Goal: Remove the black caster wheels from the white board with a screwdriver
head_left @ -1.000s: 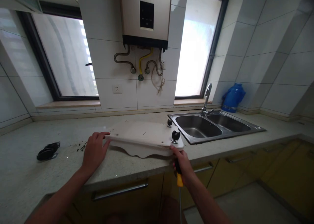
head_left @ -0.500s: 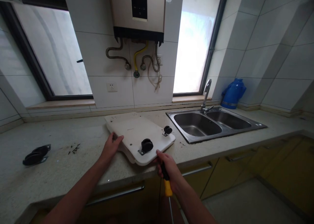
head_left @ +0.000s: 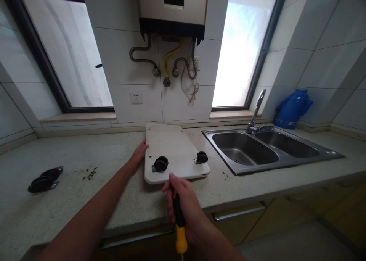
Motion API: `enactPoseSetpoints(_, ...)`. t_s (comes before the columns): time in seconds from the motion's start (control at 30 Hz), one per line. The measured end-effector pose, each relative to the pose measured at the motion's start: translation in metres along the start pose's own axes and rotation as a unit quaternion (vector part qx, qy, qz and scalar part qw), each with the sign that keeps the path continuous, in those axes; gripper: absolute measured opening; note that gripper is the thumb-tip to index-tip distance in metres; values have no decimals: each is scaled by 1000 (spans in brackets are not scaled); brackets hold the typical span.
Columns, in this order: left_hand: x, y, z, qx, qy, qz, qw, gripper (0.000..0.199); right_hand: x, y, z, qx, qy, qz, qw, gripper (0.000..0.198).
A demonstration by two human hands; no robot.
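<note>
A white board (head_left: 174,142) with rounded corners lies on the counter, and two black casters show on its upper side. One caster (head_left: 161,163) is at the near left, the other caster (head_left: 202,157) at the right. My left hand (head_left: 140,155) grips the board's left edge, its fingers partly hidden. In my closed right hand (head_left: 184,202) is a screwdriver (head_left: 180,238) with a black and yellow handle, its shaft pointing down out of view. That hand's thumb is close by the board's near edge; I cannot tell whether it touches.
On the counter (head_left: 114,200) at the left lie loose black casters (head_left: 45,180) beside several scattered screws (head_left: 90,173). A double sink (head_left: 243,150) with a tap (head_left: 257,110) is set in at the right. Behind it stands a blue flask (head_left: 293,108). A water heater (head_left: 173,9) hangs above.
The board has turned on the counter and now points more straight away from me. Both hands moved with it; the right still carries the screwdriver. My view shifted slightly left.
</note>
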State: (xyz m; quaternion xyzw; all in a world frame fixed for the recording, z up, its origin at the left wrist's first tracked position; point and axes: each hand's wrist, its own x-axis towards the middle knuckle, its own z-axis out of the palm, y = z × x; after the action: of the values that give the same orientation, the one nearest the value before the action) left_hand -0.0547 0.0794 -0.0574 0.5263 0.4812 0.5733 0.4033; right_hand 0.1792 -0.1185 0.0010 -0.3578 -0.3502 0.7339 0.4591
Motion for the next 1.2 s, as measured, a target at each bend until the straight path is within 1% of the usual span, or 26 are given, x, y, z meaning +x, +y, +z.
enactPoseSetpoints(0.07, 8, -9, 5, -14, 0, 2, 1000, 89, -6, -36, 8, 28, -1, -85, 996, 62)
enactPoseSetpoints(0.1, 11, -13, 7, -21, 4, 4, 1000, 91, -6, -58, 13, 46, -8, -151, 987, 59)
enactPoseSetpoints(0.13, 14, -18, 10, -28, 10, 8, 1000, 92, -4, -79, 19, 67, -27, -258, 963, 49)
enactPoseSetpoints(0.17, 17, -22, 12, -34, 17, 13, 999, 94, 1, -100, 26, 78, -35, -366, 927, 44)
enactPoseSetpoints(0.2, 19, -25, 13, -38, 26, 19, 999, 95, 9, -120, 33, 89, -39, -449, 888, 42)
enactPoseSetpoints(0.23, 21, -29, 15, -42, 33, 27, 998, 94, 18, -136, 41, 104, -41, -512, 851, 43)
enactPoseSetpoints(0.27, 23, -32, 15, -45, 37, 36, 998, 93, 29, -149, 49, 123, -34, -554, 822, 45)
enactPoseSetpoints(0.3, 24, -34, 15, -47, 39, 45, 997, 91, 42, -158, 57, 139, -20, -568, 811, 47)
enactPoseSetpoints(0.37, 25, -38, 13, -49, 38, 60, 996, 87, 72, -164, 71, 154, 1, -574, 804, 50)
enactPoseSetpoints(0.4, 26, -40, 12, -49, 36, 66, 996, 86, 88, -162, 76, 149, 6, -568, 809, 49)
enactPoseSetpoints(0.47, 27, -44, 10, -45, 34, 76, 996, 88, 119, -151, 83, 110, -3, -545, 831, 47)
enactPoseSetpoints(0.53, 28, -47, 8, -40, 31, 83, 995, 88, 145, -137, 85, 47, -24, -499, 865, 46)
enactPoseSetpoints(0.6, 29, -49, 8, -35, 27, 89, 995, 86, 163, -127, 84, 3, -39, -450, 892, 47)
enactPoseSetpoints(0.63, 28, -50, 8, -34, 25, 91, 995, 85, 168, -124, 84, -7, -43, -435, 899, 48)
enactPoseSetpoints(0.7, 28, -52, 8, -33, 24, 91, 995, 83, 172, -124, 83, -8, -49, -429, 902, 47)
enactPoseSetpoints(0.77, 28, -53, 9, -34, 25, 90, 995, 83, 172, -129, 84, -7, -46, -444, 895, 48)
enactPoseSetpoints(0.87, 28, -53, 9, -38, 22, 91, 995, 82, 168, -134, 85, -44, -28, -458, 887, 54)
enactPoseSetpoints(0.97, 28, -53, 8, -38, 20, 99, 994, 81, 167, -133, 86, -86, -39, -439, 893, 53)
enactPoseSetpoints(1.07, 30, -55, 6, -37, 16, 110, 993, 81, 171, -130, 87, -86, -48, -428, 898, 44)
enactPoseSetpoints(1.2, 34, -60, 5, -34, 8, 121, 992, 81, 175, -133, 90, -59, -19, -453, 889, 46)
